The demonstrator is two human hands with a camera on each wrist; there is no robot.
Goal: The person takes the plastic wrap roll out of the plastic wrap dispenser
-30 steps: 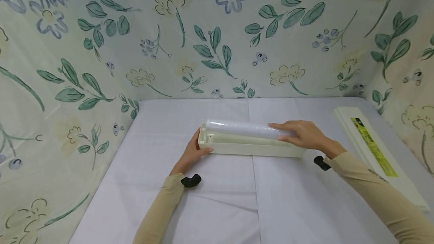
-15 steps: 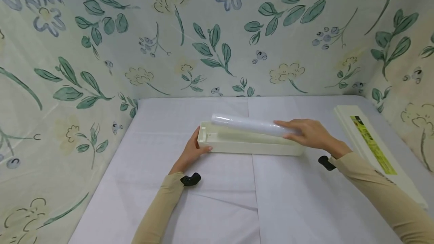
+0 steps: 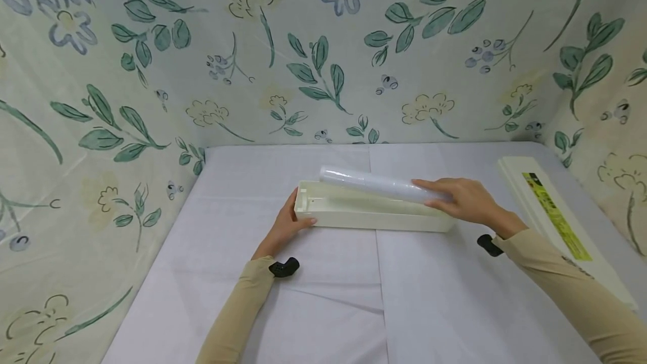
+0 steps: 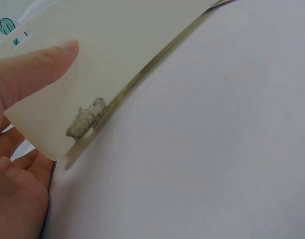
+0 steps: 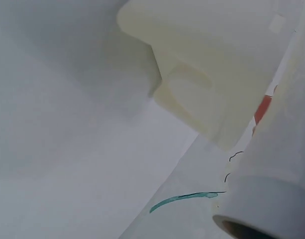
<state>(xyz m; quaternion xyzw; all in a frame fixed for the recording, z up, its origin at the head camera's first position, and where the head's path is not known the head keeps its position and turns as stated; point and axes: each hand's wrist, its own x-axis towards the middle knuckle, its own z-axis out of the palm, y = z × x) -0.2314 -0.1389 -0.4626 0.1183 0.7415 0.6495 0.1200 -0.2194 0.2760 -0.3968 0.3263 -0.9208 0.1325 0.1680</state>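
A roll of clear plastic wrap [image 3: 366, 181] is tilted above a long cream dispenser box [image 3: 374, 222], its left end higher than its right. My right hand [image 3: 467, 201] grips the roll at its right end, near the box's right end. In the right wrist view the hollow core end of the roll [image 5: 271, 201] shows beside the box end [image 5: 207, 89]; the hand itself is out of that view. My left hand [image 3: 284, 230] holds the left end of the box, thumb on the front wall [image 4: 117, 45] and fingers around the end. A grey torn patch [image 4: 87, 119] marks that wall.
At the right of the table [image 3: 313, 308] lies a long cream lid-like panel [image 3: 520, 176] with a yellow-green label [image 3: 558, 218]. Floral cloth [image 3: 303, 55] hangs behind and at both sides of the table. A black wrist piece sits at each sleeve cuff.
My right hand has raised the roll of plastic wrap out of the box and shifted it slightly to the right and back. The left hand stays on the box's end.
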